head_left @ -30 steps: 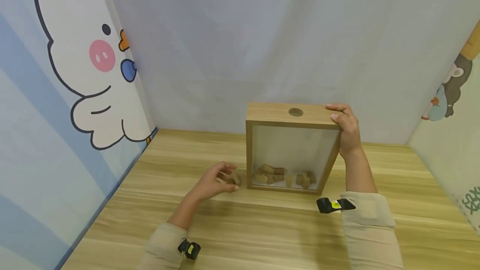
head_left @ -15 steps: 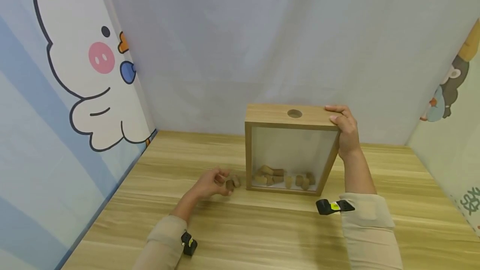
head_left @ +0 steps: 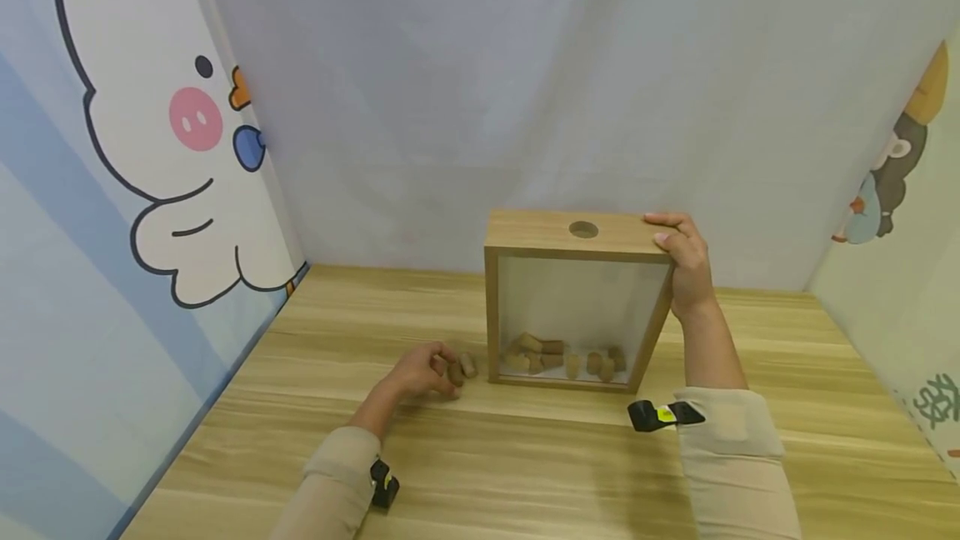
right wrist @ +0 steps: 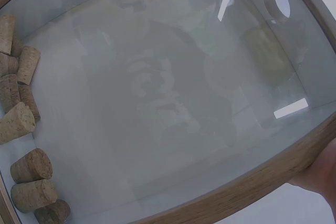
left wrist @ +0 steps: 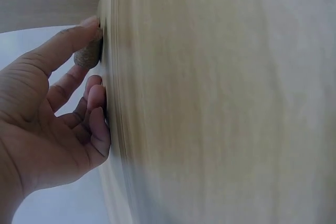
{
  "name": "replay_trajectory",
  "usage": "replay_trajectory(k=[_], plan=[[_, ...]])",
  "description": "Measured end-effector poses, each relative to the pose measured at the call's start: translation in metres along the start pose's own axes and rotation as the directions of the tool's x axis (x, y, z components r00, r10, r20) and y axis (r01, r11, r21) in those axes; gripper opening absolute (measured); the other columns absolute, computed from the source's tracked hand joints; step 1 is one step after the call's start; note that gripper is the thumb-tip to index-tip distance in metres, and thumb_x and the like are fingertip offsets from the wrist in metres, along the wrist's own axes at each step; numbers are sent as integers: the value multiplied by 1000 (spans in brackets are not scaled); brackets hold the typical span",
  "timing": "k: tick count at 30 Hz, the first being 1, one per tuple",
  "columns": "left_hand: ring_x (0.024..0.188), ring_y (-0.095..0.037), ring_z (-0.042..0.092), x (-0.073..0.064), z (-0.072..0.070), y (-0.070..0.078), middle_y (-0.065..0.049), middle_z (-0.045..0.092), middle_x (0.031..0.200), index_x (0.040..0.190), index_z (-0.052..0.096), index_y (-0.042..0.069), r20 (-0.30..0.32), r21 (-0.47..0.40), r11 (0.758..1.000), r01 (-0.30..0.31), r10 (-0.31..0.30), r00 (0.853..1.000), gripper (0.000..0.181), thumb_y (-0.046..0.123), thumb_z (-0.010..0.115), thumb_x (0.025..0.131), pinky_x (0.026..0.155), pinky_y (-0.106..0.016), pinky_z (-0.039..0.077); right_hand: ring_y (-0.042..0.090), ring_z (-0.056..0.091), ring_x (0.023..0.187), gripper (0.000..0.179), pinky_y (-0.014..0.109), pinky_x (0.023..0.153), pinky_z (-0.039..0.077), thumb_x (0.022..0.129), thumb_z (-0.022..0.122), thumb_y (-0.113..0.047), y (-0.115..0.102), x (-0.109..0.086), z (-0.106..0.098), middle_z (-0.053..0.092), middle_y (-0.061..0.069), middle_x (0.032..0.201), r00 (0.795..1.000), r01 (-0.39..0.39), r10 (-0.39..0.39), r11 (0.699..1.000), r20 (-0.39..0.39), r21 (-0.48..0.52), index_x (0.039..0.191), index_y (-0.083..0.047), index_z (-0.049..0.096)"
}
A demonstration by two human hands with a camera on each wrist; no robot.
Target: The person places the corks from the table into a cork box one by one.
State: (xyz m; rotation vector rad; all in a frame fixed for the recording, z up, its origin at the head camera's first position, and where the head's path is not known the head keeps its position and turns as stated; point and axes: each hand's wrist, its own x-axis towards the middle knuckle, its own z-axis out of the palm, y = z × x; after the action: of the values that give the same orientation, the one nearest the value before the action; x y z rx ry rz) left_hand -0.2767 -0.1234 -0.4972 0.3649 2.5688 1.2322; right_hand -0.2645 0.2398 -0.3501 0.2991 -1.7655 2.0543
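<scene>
A wooden frame box (head_left: 487, 315) with a clear front and a round hole (head_left: 583, 229) in its top stands upright on the table. Several corks (right wrist: 32, 165) lie along its bottom, behind the clear panel. To its left, my left hand (head_left: 422, 371) pinches a cork (left wrist: 88, 53) between thumb and finger, close to the tabletop. A second cork (head_left: 468, 365) lies right beside it, between that hand and the box. My right hand (head_left: 692, 269) holds the box at its upper right corner, thumb and fingers on the top edge; its remaining fingers are hidden behind the side.
The wood-grain table (head_left: 480, 457) runs back to a pale curtain (head_left: 450, 107) close behind the box. Cartoon-printed cloth panels hang at left and right. Each cuff carries a black strapped camera, such as the right one (head_left: 645, 415).
My left hand has drawn back slightly left from the box side, and its fingers have closed in on one cork. The right hand has kept its hold on the box corner.
</scene>
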Motion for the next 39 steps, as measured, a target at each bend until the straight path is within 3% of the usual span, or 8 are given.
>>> replay_trajectory(k=[8,18,27,39], plan=[[78,-21,54,-8,-11,0,-12,57,87,107,60,1,27,-112,992,-57,60,998,40,7,78,72,63,-34,47,22,45,92,29,40,75,34,85,42,-9,2,-1,1,49,5,109,1000,-4,4,1000,-18,-5,96,-20,67],[84,-23,56,-16,-19,0,-12,59,93,110,60,1,-6,-181,982,-50,49,999,38,2,73,74,64,-39,49,22,44,93,29,40,76,33,85,43,-10,2,0,0,49,5,111,1000,-7,6,1000,-22,-15,97,-20,67],[95,-29,57,-26,-19,19,-17,58,103,111,55,-4,-29,-386,919,-87,82,996,39,-11,62,74,76,-39,50,22,45,93,29,40,75,34,85,43,-10,0,1,-1,48,5,110,1000,-14,14,1000,-14,-16,98,-21,66],[89,-24,57,-32,-25,44,-14,57,101,109,52,-4,-14,-403,907,-124,129,992,36,-7,68,77,75,-34,49,22,45,92,29,39,76,34,85,43,-8,3,1,0,50,5,108,1000,7,-7,1000,-12,1,96,-20,67]])
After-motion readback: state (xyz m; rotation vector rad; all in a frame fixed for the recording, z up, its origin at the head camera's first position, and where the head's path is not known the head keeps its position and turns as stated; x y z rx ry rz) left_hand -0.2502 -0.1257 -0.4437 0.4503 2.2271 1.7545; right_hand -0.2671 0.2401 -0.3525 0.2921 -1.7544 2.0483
